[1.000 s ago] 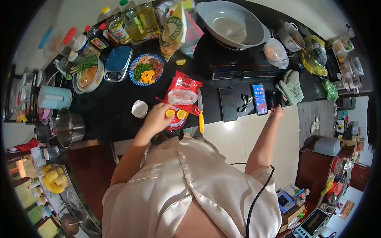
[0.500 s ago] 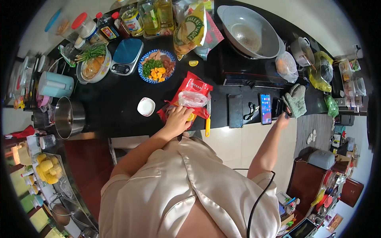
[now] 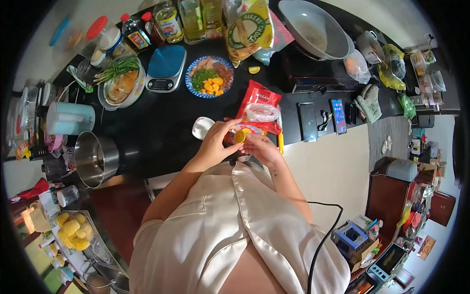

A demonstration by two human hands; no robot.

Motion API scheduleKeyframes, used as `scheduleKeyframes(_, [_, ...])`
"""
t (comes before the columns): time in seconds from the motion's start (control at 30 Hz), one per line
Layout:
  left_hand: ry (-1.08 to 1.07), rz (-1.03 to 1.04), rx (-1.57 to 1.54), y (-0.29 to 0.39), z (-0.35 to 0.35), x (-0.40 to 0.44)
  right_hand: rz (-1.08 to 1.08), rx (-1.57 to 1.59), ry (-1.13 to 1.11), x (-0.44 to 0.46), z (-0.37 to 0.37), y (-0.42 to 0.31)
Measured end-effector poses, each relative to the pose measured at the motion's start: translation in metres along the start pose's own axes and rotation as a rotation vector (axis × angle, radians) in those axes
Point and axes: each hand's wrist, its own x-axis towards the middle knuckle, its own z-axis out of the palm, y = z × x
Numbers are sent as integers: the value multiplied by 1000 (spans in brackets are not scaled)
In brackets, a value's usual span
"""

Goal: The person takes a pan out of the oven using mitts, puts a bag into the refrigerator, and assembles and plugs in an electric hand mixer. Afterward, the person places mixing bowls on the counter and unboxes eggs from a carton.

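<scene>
A yellow citrus half (image 3: 239, 136) is between my two hands at the counter's near edge. My left hand (image 3: 216, 143) has its fingers and thumb closed around it. From the other side my right hand (image 3: 263, 148) touches it with bent fingertips. Just beyond lies a red package (image 3: 260, 94) with a clear plastic-wrapped piece (image 3: 262, 112) on it. A yellow-handled knife (image 3: 280, 143) lies to the right of the package. To the left of my hands is a small white dish (image 3: 202, 127). A blue-rimmed plate (image 3: 191, 90) holds chopped greens, orange pieces and meat.
A kitchen scale (image 3: 164, 73), a bowl (image 3: 139, 88) with greens and a steel pot (image 3: 113, 164) are at the left. Two phones (image 3: 308, 121), a glove (image 3: 369, 103) and a large grey pan (image 3: 342, 49) are at the right. Bottles (image 3: 169, 22) line the back.
My right hand has moved left from beside the phones and glove to meet my left hand. The citrus half is now raised between them. The head view has shifted.
</scene>
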Motion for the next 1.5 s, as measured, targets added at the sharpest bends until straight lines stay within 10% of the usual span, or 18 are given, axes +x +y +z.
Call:
scheduleKeyframes(0.63, [33, 133, 75, -60, -84, -39, -63, 61, 82, 64, 71, 50])
scheduleKeyframes(0.8, [6, -482, 64, -128, -84, -51, -334, -744, 398, 75, 79, 42])
scheduleKeyframes(1.03, [51, -567, -99, -142, -86, -52, -795, -1761, 287, 96, 95, 40])
scheduleKeyframes(1.5, [362, -587, -200, -159, -121, -90, -839, -2162, 91, 114, 90, 31])
